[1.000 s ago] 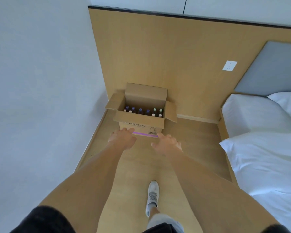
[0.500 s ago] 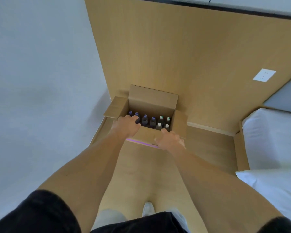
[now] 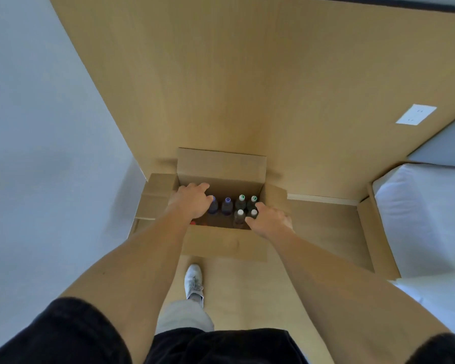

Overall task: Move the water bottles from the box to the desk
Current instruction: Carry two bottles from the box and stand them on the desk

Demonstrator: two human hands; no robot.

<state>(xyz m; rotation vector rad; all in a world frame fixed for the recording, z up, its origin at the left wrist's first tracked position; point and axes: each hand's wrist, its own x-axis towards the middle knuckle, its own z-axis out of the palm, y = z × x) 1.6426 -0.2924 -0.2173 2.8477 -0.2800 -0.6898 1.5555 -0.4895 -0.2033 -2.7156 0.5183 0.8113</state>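
An open cardboard box stands on the wooden floor against the wood wall panel. Several dark water bottles stand upright in it: a purple-capped bottle, green-and-white-capped bottles and white-capped bottles. My left hand reaches into the box's left side, its fingers curled down beside another purple-capped bottle and hiding the bottles beneath. My right hand is at the box's right side, finger and thumb around a white-capped bottle. No desk is in view.
A bed with white bedding lies to the right in its wooden frame. A white wall closes the left side. A wall socket sits on the panel. My white shoe stands just before the box.
I have stepped closer and leaned over the box. Both hands moved from the box's front edge into its opening, down among the bottles.
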